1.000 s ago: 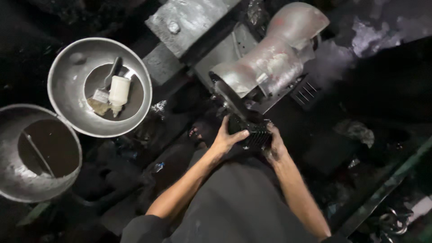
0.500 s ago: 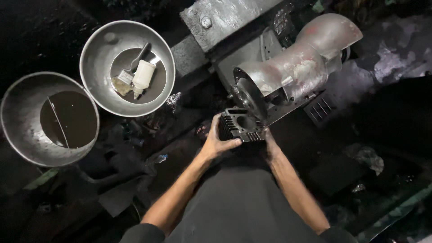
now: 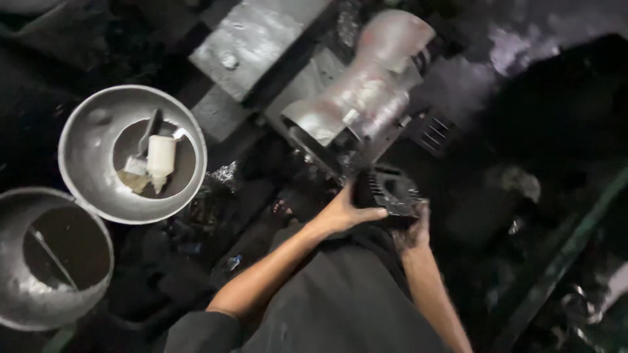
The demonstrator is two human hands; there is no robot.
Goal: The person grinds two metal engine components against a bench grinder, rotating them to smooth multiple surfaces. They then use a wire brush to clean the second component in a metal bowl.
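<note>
both hands hold a dark ribbed metal part (image 3: 391, 194) just near of the grinder (image 3: 366, 98), right of centre. the left hand (image 3: 343, 212) grips its left side, thumb along the near edge. the right hand (image 3: 412, 232) cups it from below, fingers closed on it. far left, a metal bowl (image 3: 85, 163) holds a white bottle (image 3: 160, 157); a second bowl (image 3: 19, 216) sits near left.
</note>
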